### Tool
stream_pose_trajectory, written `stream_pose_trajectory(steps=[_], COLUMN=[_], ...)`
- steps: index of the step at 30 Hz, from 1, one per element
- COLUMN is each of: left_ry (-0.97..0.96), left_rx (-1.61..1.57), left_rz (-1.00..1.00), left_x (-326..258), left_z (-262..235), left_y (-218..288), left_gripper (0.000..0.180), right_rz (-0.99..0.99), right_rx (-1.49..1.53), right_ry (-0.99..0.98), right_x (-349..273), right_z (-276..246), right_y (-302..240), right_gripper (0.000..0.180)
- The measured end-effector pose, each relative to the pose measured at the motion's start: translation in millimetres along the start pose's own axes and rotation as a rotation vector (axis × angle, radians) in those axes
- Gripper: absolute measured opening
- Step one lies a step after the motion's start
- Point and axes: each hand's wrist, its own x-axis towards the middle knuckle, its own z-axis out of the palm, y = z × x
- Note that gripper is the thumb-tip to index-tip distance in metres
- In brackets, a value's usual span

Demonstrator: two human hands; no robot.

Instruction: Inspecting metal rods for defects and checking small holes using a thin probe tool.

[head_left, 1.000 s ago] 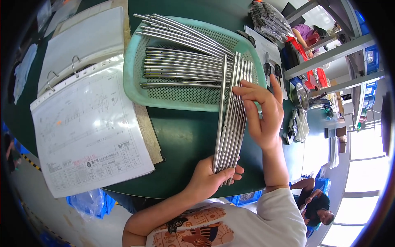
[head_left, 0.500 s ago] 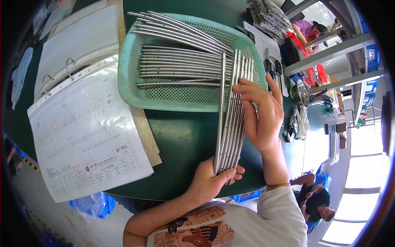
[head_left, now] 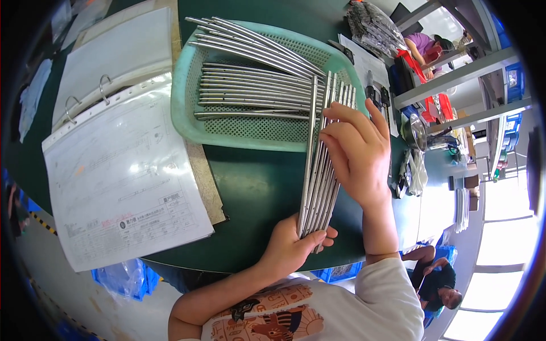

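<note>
A fanned bundle of slim silver metal rods [head_left: 322, 187] with small holes slants up from the table edge. My left hand [head_left: 289, 241] is closed around its lower end, thumb across the front. At the upper part, my right hand [head_left: 361, 150] has its bent fingertips and thumb against one rod, its little finger raised; the exact contact is partly hidden. One rod at the left stands slightly apart from the others. Behind, a light green perforated plastic basket [head_left: 250, 140] holds more metal rods [head_left: 256, 88] lying sideways, some overhanging its far left rim.
At left, an open ring binder with a drawing sheet in a clear sleeve [head_left: 131, 193] lies on the dark green table [head_left: 256, 182]. Bagged parts [head_left: 375, 25], pens and tools line the right side. Shelf frames stand beyond. Two other people are in the background at right.
My right hand has shifted slightly left across the upper rods, its fingers more bent. My left hand keeps its hold. Basket and binder appear slightly displaced in the view.
</note>
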Motion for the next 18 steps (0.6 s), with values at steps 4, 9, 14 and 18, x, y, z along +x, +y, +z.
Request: stream_pose_trajectory(steps=[4, 9, 14, 18], left_ry=[-0.028, -0.042, 0.001, 0.069], left_rx=[-0.013, -0.025, 0.266, 0.546], left_rz=[-0.003, -0.014, -0.101, -0.188], left_x=[1, -7, -24, -33], left_z=[-2, -8, -11, -9], left_y=[1, 8, 48, 103], left_gripper=[0.033, 0.032, 0.024, 0.019], right_rz=[-0.001, 0.03, 0.086, 0.163], right_rx=[0.012, 0.268, 0.264, 0.234], right_ry=[0.069, 0.124, 0.36, 0.481], right_x=[-5, 2, 9, 5], right_z=[2, -4, -18, -33], right_y=[1, 15, 40, 66], right_gripper=[0.011, 0.005, 0.005, 0.007])
